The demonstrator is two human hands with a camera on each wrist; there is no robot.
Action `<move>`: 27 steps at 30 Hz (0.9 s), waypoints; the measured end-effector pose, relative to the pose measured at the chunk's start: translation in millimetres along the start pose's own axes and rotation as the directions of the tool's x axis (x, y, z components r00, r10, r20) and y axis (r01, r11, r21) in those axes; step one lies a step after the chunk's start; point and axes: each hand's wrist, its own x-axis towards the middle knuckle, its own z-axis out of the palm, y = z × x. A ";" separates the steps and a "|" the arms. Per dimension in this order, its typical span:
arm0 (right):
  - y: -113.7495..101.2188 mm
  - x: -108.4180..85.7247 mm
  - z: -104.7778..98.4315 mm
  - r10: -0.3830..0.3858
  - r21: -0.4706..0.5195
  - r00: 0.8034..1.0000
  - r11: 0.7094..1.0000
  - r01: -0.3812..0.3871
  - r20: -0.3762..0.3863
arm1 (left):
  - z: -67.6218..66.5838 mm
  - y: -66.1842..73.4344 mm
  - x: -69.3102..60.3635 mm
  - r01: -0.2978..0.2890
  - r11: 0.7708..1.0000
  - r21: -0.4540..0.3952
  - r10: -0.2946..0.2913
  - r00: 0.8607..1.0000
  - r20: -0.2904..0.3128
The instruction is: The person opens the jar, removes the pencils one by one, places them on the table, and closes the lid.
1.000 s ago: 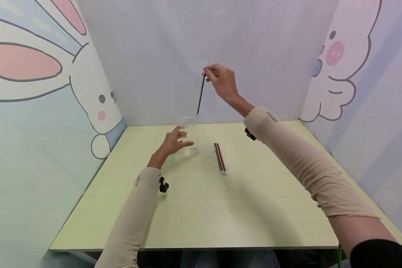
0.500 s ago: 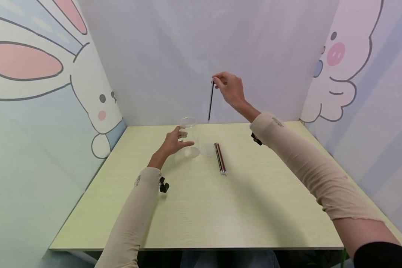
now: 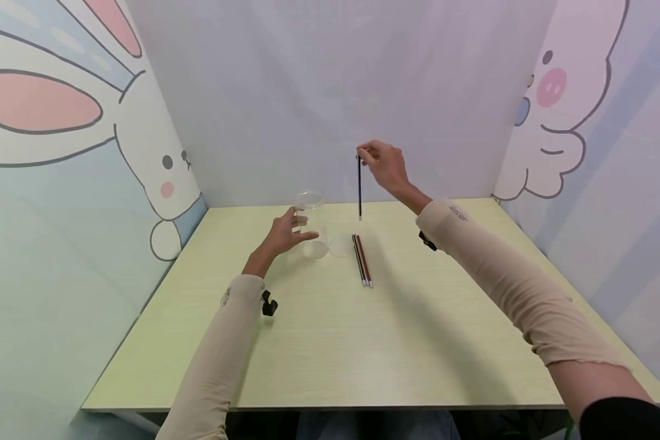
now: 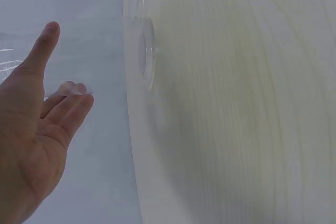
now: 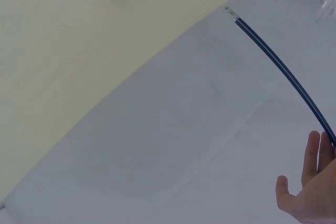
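Observation:
A clear plastic jar [image 3: 315, 223] stands upright on the table with its round mouth uppermost. My left hand [image 3: 282, 235] holds it from the left side, the thumb [image 4: 43, 48] on one face and the fingers around the other. Between its fingertips my right hand [image 3: 386, 164] pinches the upper end of a dark pencil [image 3: 360, 189]. That pencil hangs almost vertically in the air, right of the jar, its pale end lowest; in the right wrist view this end [image 5: 231, 13] is speckled white. Beneath it, several pencils [image 3: 362, 261], dark and red, lie side by side on the table.
A clear round disc [image 3: 341, 245], like a lid, lies on the table between jar and pencils. The pale wooden table [image 3: 319, 342] meets a plain backdrop [image 3: 264, 110] behind. Printed cartoon panels [image 3: 49, 244] flank both sides.
The right hand has moved right and down, away from above the jar's mouth, still pinching the dark pencil, which now hangs straighter. Left hand and jar have stayed put.

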 end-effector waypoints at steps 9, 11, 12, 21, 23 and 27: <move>22.2 -17.5 15.4 0.036 0.026 0.999 0.999 -0.036 0.020 | 1.4 -3.9 -1.2 -0.003 1.000 -0.001 0.003 1.000 0.000; 26.9 -21.5 18.0 0.044 0.029 0.999 0.999 -0.045 0.026 | 1.5 -3.8 -1.5 -0.002 1.000 0.000 0.002 1.000 -0.002; 29.2 -23.5 19.2 0.048 0.028 0.998 0.998 -0.048 0.028 | 1.5 -3.7 -1.6 -0.004 1.000 -0.002 0.004 1.000 -0.002; 48.8 -38.7 30.0 0.065 0.006 0.997 0.998 -0.065 0.050 | 0.5 -0.5 -1.9 -0.004 1.000 -0.010 0.004 1.000 0.005; 50.7 -41.9 31.7 0.074 0.008 0.995 0.997 -0.075 0.060 | 0.2 0.2 -1.7 -0.004 1.000 -0.008 0.004 1.000 0.007; 53.9 -47.9 34.3 0.093 0.013 0.992 0.995 -0.094 0.087 | -0.6 1.7 -1.4 -0.007 1.000 -0.008 0.007 1.000 0.007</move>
